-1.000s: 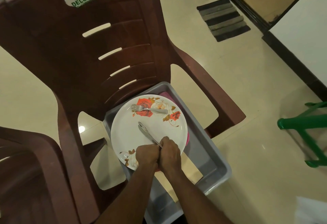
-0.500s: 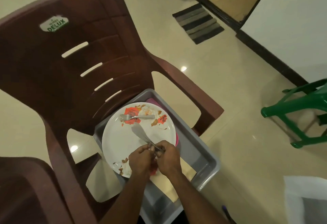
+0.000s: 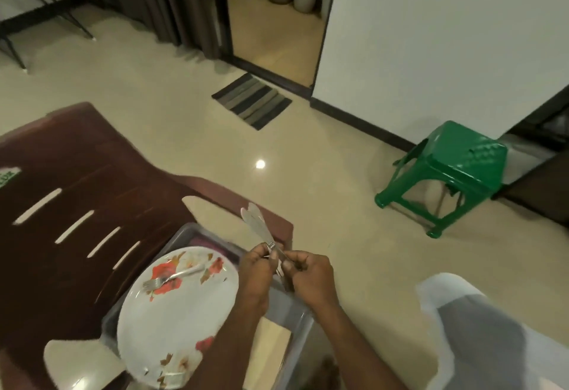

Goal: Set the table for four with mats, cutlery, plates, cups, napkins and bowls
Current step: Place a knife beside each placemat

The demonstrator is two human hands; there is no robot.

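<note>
A bundle of shiny metal spoons (image 3: 257, 226) is gripped by the left hand (image 3: 256, 269) and right hand (image 3: 309, 275) right of the white floral plate (image 3: 172, 322) bearing a steel fork (image 3: 172, 277).

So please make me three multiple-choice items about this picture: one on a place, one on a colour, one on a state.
1. Where does the fork lie?
A. on the floor
B. on the flowered plate
C. on the stool

2. What colour is the stool?
A. green
B. blue
C. white

3. What are the two hands doing?
A. hanging idle
B. lifting the plate
C. holding spoons together

Key: 1 B, the fork rests across the red flower near the plate's far edge. 2 A, the plastic stool by the wall is plainly green. 3 C, the left hand and the right hand both pinch the handles, with the bowls raised above the grey tray.
</note>
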